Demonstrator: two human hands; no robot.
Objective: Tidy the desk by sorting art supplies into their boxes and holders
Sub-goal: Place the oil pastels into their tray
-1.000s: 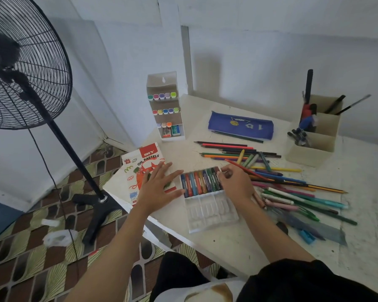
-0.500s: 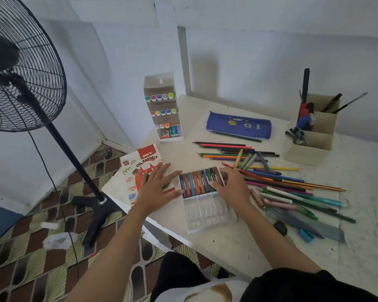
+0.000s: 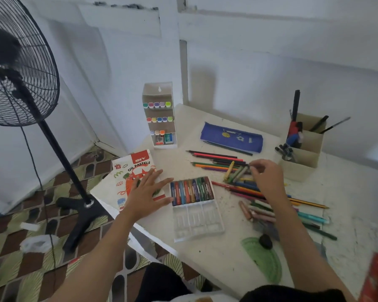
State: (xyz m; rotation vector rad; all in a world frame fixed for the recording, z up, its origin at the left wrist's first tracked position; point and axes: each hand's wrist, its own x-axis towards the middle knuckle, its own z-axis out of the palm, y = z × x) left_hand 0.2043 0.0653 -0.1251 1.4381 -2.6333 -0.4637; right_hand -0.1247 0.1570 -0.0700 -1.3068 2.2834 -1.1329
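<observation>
A clear plastic tray (image 3: 198,223) lies at the desk's front, its far row filled with oil pastels (image 3: 192,190). My left hand (image 3: 147,190) rests flat with spread fingers on the white oil pastels box (image 3: 129,173), fingertips beside the tray's left edge. My right hand (image 3: 267,179) hovers over the pile of coloured pencils (image 3: 214,159), its thumb and forefinger pinching the end of a grey-green loose pastel (image 3: 241,172). More loose pastels (image 3: 255,211) lie under my right forearm.
A white marker holder (image 3: 159,116) stands at the back left, a blue pencil case (image 3: 231,137) behind the pencils, a beige pen organiser (image 3: 301,153) at the back right. A green protractor (image 3: 262,258) and black eraser (image 3: 265,240) lie near me. A standing fan (image 3: 20,68) is left of the desk.
My right hand left the tray's right edge and moved back and right to the loose pastels among the pencils. My left hand stayed on the box.
</observation>
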